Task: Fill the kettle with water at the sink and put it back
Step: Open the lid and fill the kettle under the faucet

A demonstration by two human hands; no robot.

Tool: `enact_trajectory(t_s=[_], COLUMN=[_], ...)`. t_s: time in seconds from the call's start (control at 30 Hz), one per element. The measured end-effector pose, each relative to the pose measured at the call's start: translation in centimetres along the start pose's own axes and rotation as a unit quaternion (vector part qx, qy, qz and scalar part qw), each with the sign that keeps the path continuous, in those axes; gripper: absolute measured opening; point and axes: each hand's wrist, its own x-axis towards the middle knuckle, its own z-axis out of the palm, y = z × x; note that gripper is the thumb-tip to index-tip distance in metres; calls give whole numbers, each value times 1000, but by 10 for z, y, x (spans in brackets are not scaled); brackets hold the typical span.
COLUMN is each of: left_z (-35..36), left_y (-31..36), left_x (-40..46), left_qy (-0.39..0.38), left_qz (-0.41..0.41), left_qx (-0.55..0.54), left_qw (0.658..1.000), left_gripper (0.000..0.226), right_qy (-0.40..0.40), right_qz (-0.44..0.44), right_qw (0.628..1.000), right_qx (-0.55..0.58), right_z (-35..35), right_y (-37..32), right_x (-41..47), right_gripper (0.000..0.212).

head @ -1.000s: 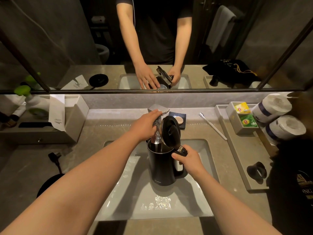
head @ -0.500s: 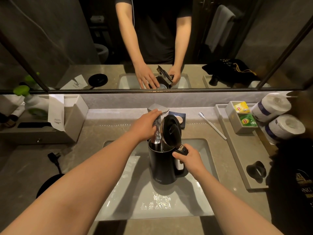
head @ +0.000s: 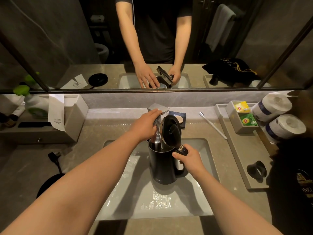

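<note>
A black electric kettle (head: 162,167) stands upright inside the white sink basin (head: 169,207), its lid (head: 171,131) flipped up. My right hand (head: 188,158) grips the kettle's handle at the right. My left hand (head: 145,126) rests on the metal tap (head: 158,108) at the back of the sink. Water runs from the spout down into the kettle's mouth. The round black kettle base (head: 49,184) with its cord and plug (head: 54,156) lies on the counter at the left.
A grey tray (head: 245,160) on the right holds a tea-bag box (head: 243,116) and a black ring-shaped object (head: 256,171); two toilet rolls (head: 277,116) lie beyond it. A toothbrush (head: 213,125) and soap dish (head: 177,118) sit behind the sink. A mirror runs along the back.
The kettle has sunk slightly lower in the basin and water keeps running into it. Both hands hold the same places.
</note>
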Motion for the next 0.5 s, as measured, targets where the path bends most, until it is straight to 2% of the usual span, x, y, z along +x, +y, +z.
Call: enact_trajectory(t_s=[0.5], left_z=[1], left_y=[0], left_x=[0], left_qy=[-6], left_qz=[-4], left_qx=[-4], left_qw=[1000], left_gripper=[66], right_qy=[0], right_qz=[-6], right_qw=[1000], right_qx=[10], right_z=[-1], right_y=[1], right_x=[0], right_gripper=[17])
